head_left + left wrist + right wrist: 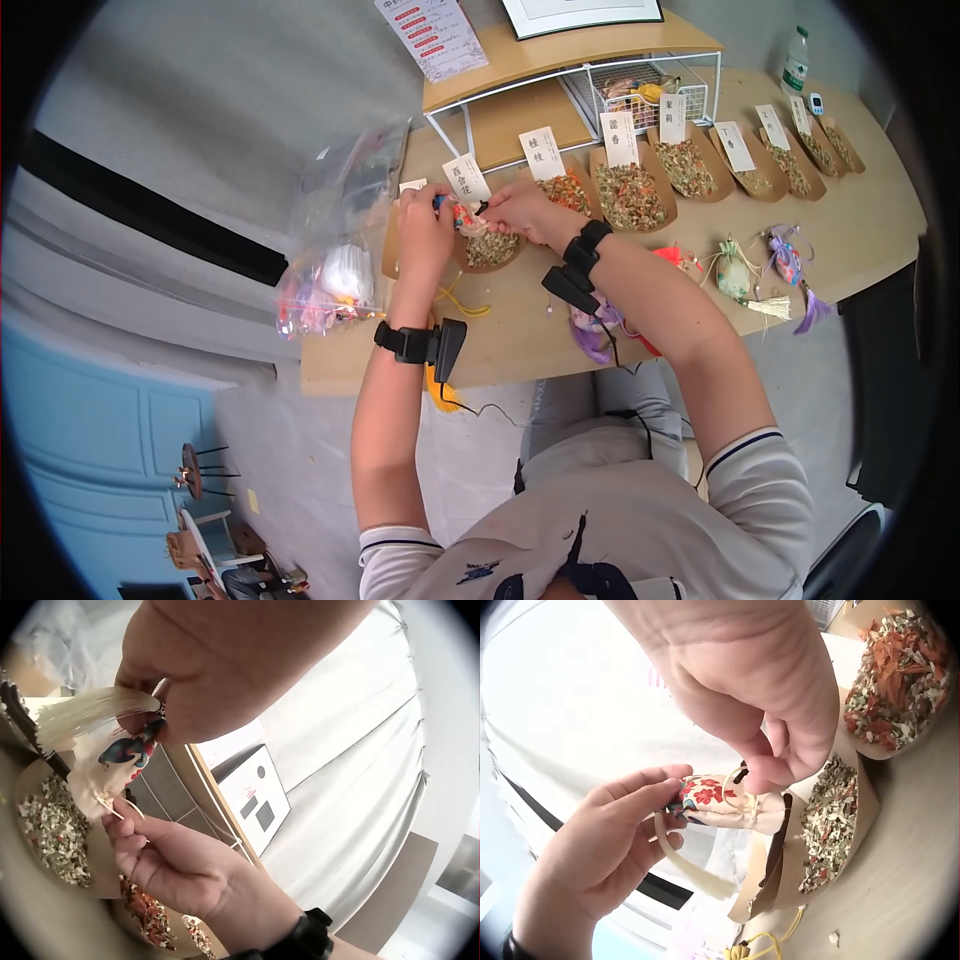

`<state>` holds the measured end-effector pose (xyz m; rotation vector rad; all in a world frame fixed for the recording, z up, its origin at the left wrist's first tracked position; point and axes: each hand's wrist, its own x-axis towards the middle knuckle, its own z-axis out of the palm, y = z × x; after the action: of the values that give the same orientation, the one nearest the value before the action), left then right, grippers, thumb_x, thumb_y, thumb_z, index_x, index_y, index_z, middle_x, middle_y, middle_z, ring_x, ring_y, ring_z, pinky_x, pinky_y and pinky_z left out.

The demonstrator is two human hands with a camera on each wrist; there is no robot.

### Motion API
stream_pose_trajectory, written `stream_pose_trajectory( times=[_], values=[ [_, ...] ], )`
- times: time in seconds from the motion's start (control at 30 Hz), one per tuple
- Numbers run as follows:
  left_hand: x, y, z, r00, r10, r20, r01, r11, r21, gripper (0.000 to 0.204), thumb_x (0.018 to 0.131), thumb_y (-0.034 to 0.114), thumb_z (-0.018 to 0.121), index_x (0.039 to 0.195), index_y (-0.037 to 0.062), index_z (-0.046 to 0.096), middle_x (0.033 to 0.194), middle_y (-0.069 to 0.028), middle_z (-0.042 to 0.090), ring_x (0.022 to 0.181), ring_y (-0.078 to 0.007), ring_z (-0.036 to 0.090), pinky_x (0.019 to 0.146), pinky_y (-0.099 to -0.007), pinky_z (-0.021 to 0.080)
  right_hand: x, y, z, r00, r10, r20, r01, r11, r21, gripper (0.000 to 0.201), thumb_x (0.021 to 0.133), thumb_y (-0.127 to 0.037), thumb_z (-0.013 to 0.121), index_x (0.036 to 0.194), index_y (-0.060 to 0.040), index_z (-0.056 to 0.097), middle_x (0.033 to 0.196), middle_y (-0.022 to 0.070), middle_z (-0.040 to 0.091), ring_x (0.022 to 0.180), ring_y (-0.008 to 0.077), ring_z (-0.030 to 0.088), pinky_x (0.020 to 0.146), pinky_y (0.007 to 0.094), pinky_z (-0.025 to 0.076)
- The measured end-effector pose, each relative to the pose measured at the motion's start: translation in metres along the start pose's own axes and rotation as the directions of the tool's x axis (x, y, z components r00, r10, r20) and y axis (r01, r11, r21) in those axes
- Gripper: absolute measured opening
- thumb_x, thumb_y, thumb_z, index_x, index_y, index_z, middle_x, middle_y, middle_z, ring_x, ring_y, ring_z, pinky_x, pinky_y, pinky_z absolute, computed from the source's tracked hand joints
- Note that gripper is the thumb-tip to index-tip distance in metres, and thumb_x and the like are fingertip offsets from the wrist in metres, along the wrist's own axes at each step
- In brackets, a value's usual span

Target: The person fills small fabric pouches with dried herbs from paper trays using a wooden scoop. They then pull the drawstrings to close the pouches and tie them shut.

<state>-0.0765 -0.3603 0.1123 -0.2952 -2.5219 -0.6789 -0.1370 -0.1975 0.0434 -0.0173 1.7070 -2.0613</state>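
My left hand (pixel 425 228) grips the bottom end of a small cream fabric sachet pouch (pixel 714 801) printed with red flowers and a blue motif. From that end hangs a pale cream tassel (pixel 694 871). At the pouch's gathered neck, my right hand (pixel 528 212) pinches the thin cream drawstring (pixel 731 786) between thumb and fingers. Both hands hold the pouch above a brown paper tray (pixel 866 817) of dried, chopped herbs (pixel 829 825). A dark brown strip (pixel 776 844) lies along that tray's side, partly hidden behind the pouch.
More herb trays (pixel 632 195) with upright name cards (pixel 619 138) run along the table to the right. Finished-looking sachets (pixel 735 268) with tassels lie near the front edge. Left of the hands is a clear plastic bag (pixel 345 270). A wooden shelf (pixel 570 60) and a bottle (pixel 796 60) stand behind.
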Motion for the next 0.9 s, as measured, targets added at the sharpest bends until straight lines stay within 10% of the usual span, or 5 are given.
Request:
stream_pose_trajectory(
  times=[0.1,0.3,0.5,0.7,0.9],
  values=[
    [0.000,-0.001,0.007,0.997,-0.026,-0.079,0.022,0.999,-0.049,0.021,0.085,0.012,0.068,0.103,-0.0002,0.067,0.103,-0.0214,0.064,0.092,-0.0376,0.064,0.082,-0.0446,0.051,0.002,0.006,0.004,0.999,-0.032,-0.025,0.031,0.999,-0.021,0.016,0.086,0.002,0.071,0.100,0.0051,0.063,0.082,0.0102,0.068,0.064,0.0140,0.065,0.055,0.0240,0.050],
    [0.004,0.020,-0.008,0.914,-0.358,0.194,0.401,0.869,-0.290,0.026,0.083,0.009,0.069,0.107,-0.0012,0.067,0.098,-0.0177,0.065,0.080,-0.0232,0.066,0.071,-0.0346,0.051,-0.003,0.008,0.003,0.995,-0.065,-0.071,0.068,0.997,0.041,0.027,0.085,0.004,0.069,0.110,0.0033,0.060,0.086,0.0100,0.066,0.066,0.0147,0.065,0.056,0.0244,0.051],
    [-0.002,-0.030,0.017,0.979,-0.170,0.110,0.197,0.925,-0.324,0.027,0.092,0.009,0.066,0.116,-0.0019,0.068,0.085,-0.0028,0.065,0.067,-0.0094,0.059,0.059,-0.0243,0.050,-0.007,0.006,0.004,0.990,-0.098,-0.100,0.102,0.994,0.035,0.032,0.084,0.006,0.070,0.114,0.0035,0.058,0.087,0.0095,0.064,0.066,0.0145,0.063,0.056,0.0250,0.051],
    [-0.009,-0.015,0.005,0.918,-0.361,0.165,0.396,0.805,-0.442,0.025,0.091,0.011,0.067,0.113,-0.0001,0.071,0.078,-0.0011,0.064,0.064,-0.0106,0.059,0.059,-0.0263,0.050,-0.002,0.010,0.006,0.993,-0.072,-0.093,0.076,0.996,0.039,0.034,0.081,0.008,0.070,0.113,0.0037,0.058,0.087,0.0101,0.064,0.067,0.0142,0.062,0.056,0.0252,0.051],
    [-0.008,0.005,-0.011,0.996,-0.062,0.064,0.060,0.998,0.034,0.031,0.083,0.009,0.073,0.111,-0.0023,0.070,0.077,-0.0057,0.066,0.063,-0.0157,0.061,0.060,-0.0313,0.051,-0.006,0.017,0.014,0.983,-0.112,-0.147,0.132,0.982,0.137,0.025,0.077,0.011,0.073,0.099,0.0040,0.064,0.077,0.0113,0.066,0.057,0.0151,0.061,0.048,0.0268,0.047]
  ],
)
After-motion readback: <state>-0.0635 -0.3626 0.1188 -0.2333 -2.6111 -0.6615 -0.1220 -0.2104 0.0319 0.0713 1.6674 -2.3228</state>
